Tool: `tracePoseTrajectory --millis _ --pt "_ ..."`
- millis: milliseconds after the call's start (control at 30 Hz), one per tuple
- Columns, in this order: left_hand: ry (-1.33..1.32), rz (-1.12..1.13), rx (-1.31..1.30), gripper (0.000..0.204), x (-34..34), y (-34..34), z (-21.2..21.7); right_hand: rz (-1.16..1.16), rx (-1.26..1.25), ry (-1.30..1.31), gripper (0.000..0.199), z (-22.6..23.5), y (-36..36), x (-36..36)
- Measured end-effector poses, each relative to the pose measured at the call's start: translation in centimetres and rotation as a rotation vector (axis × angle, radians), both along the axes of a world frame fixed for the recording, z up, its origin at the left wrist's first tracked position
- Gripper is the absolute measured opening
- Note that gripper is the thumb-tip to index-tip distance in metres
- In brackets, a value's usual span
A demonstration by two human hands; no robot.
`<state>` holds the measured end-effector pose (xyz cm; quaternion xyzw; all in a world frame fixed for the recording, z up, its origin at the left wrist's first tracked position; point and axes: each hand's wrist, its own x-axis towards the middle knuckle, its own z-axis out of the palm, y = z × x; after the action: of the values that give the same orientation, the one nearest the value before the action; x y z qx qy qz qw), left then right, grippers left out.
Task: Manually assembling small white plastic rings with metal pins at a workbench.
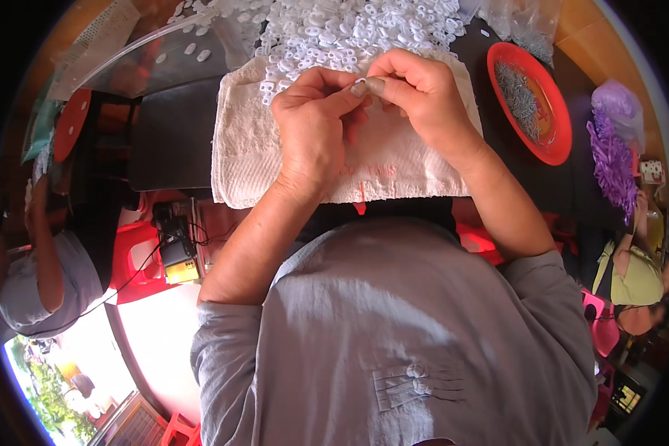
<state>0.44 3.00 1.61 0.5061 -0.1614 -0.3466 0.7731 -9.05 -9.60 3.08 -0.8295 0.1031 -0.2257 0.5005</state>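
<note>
while white plastic pieces lie heaped, finished share unclear, your left hand and right hand pinch one seemingly unfinished white part.

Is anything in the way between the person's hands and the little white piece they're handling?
Nothing visible: the left hand and right hand meet at the small white piece, fingers of both pinching it above the towel. The heap of white parts lies beyond, not between. The fingers hide most of it.
</note>
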Motion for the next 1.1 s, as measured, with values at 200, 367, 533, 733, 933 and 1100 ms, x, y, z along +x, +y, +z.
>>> tracePoseTrajectory --millis 200,367,533,733,933,1100 --pt "-0.021 0.026 -0.032 0.008 -0.5 -0.1 0.3 -0.082 0.069 0.003 0.007 0.4 -0.7 -0.2" --pt "-0.068 0.04 0.0 0.009 -0.6 0.1 0.2 -0.061 -0.15 -0.1 0.005 0.3 -0.8 -0.2" --pt "-0.104 0.011 0.032 0.01 -0.3 0.3 0.0 -0.045 -0.226 -0.114 0.005 0.6 -0.5 -0.2" --pt "-0.085 -0.018 0.052 0.005 -0.4 0.2 0.1 -0.031 -0.253 -0.153 0.004 0.1 -0.2 0.1" --pt "-0.086 0.028 0.043 0.003 -0.7 0.4 -0.2 -0.052 -0.135 -0.099 0.003 -0.9 0.9 0.4" --pt "-0.022 0.025 0.016 0.004 -0.6 0.4 0.0 -0.052 -0.062 -0.097 0.002 -0.6 0.6 0.2"
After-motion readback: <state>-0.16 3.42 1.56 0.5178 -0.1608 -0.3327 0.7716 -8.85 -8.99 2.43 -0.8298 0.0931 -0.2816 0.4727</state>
